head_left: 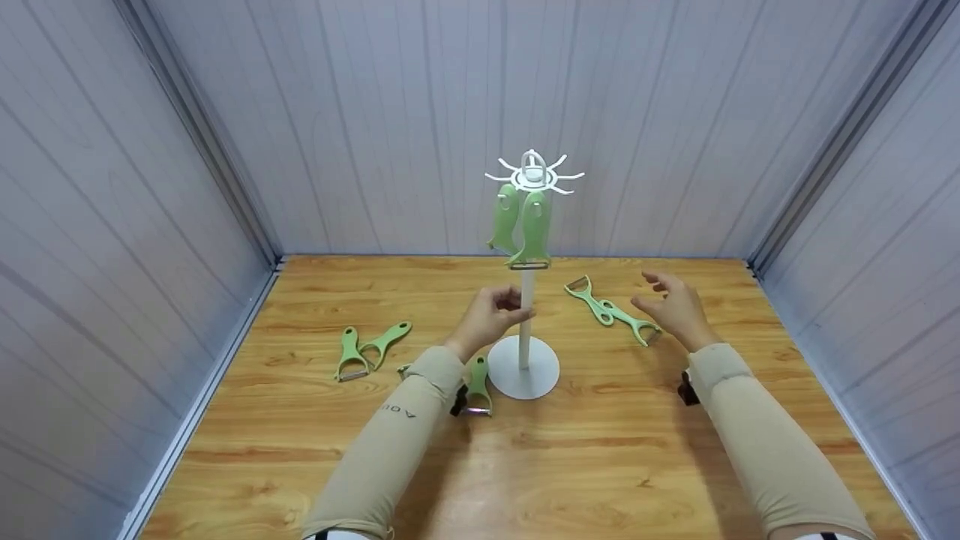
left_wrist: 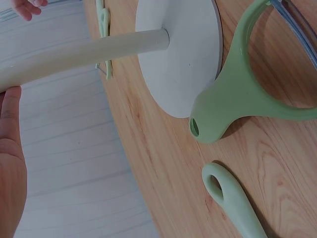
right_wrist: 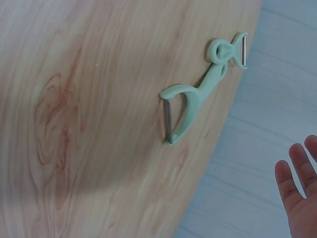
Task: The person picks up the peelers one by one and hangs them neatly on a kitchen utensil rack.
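Observation:
A white hook stand [head_left: 526,315] rises from a round base, and two green peelers [head_left: 535,229] hang from its front and front-left hooks. My left hand [head_left: 489,316] holds the stand's pole [left_wrist: 89,53] at mid-height, thumb across the front. Below that wrist, a green peeler [head_left: 478,386] lies beside the base; another peeler [left_wrist: 233,201] is mostly hidden by my sleeve in the head view. My right hand [head_left: 676,309] is in the air with fingers spread and nothing in them. Close to it, two peelers [right_wrist: 193,104] lie with their handle ends overlapping.
Two more green peelers [head_left: 351,354] lie close together on the left of the wooden table [head_left: 585,472]. Pale panel walls [head_left: 390,135] stand behind and at both sides of the table. Several bare hooks [head_left: 570,176] stick out at the top of the stand.

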`<state>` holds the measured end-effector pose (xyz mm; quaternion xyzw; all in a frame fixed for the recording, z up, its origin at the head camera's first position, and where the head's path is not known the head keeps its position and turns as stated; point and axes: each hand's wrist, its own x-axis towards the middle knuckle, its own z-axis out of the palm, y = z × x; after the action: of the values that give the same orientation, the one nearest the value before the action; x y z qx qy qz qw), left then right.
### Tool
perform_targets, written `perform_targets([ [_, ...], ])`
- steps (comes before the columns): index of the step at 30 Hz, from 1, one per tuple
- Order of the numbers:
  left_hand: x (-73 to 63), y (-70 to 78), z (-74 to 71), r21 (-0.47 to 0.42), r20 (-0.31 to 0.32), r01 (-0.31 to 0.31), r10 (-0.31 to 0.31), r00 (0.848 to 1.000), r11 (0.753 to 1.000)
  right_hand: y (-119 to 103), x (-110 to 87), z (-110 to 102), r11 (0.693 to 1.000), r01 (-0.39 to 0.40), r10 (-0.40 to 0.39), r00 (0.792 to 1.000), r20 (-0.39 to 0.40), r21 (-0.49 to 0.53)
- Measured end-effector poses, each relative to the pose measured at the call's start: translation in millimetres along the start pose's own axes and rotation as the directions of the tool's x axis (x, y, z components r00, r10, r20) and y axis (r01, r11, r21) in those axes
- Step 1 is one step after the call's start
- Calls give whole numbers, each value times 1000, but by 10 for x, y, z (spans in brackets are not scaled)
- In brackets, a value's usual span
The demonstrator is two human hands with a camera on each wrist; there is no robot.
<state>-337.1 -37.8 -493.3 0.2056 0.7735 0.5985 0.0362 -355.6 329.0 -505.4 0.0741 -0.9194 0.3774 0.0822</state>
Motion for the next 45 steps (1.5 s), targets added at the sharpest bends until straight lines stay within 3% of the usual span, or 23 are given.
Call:
perform_targets([
  [8,-4,-4,1,1,-4,1,-1,1000,1000,129,-48,100,999,-43,43,993,109,-3],
  [15,-3,-10,6,1,0,-3,3,1000,1000,239,-70,204,999,-19,24,985,172,-34],
  [24,-23,-14,-5,25,-6,12,-12,1000,1000,304,-103,260,993,-98,112,950,292,-64],
  [32,-19,-14,-7,8,-9,5,-5,1000,1000,376,-147,312,989,-132,146,937,317,-64],
  [45,-14,-14,-1,-4,-3,7,-7,1000,1000,512,-126,436,991,-101,122,951,285,-89],
])
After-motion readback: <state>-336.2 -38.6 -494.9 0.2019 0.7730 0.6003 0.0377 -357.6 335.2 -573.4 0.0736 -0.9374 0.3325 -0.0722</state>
